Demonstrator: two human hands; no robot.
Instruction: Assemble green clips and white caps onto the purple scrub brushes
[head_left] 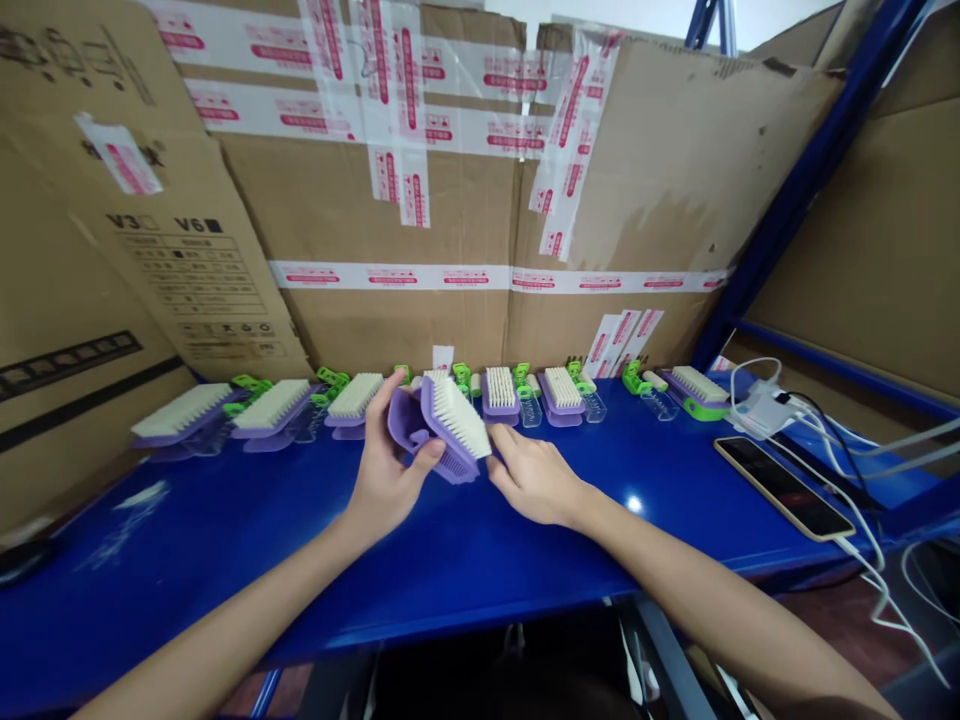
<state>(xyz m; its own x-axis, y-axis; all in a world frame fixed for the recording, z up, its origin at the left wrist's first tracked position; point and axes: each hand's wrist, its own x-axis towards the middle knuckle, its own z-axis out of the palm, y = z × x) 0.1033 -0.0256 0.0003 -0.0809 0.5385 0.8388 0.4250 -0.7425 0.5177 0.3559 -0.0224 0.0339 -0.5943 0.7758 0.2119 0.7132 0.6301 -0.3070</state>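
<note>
Purple plastic scrubbing brush with dense cream bristles [442, 425], held in the air above the middle of the blue desk [450, 560]. Its purple body is grasped by the left hand [384, 478], the fingers being wrapped about the outer side and the thumb laid against the lower part; the bristle face is tilted toward the right. The right hand [536, 475] is brought up to the lower end of the bristles with its fingers curled; whether the brush is pinched there, or only brushed by the fingertips, cannot be told.

The step in hand is judged to be a close handling of the bristled end. It is best done with the brush steadied wholly by the left hand, the thumb being held clear of the bristles and the grip firm without the purple plastic being squeezed. Light, local pressure should be applied by the right hand, since the brush could be twisted in the grip by a hard pull.

Similar purple brushes with cream bristles [562, 388] are ranged along the rear of the desk, with bright green plastic fittings [634, 380] among them; knocks against this row should be avoided. At the desk's right end a smartphone in a pale case [784, 487] is laid.
</note>
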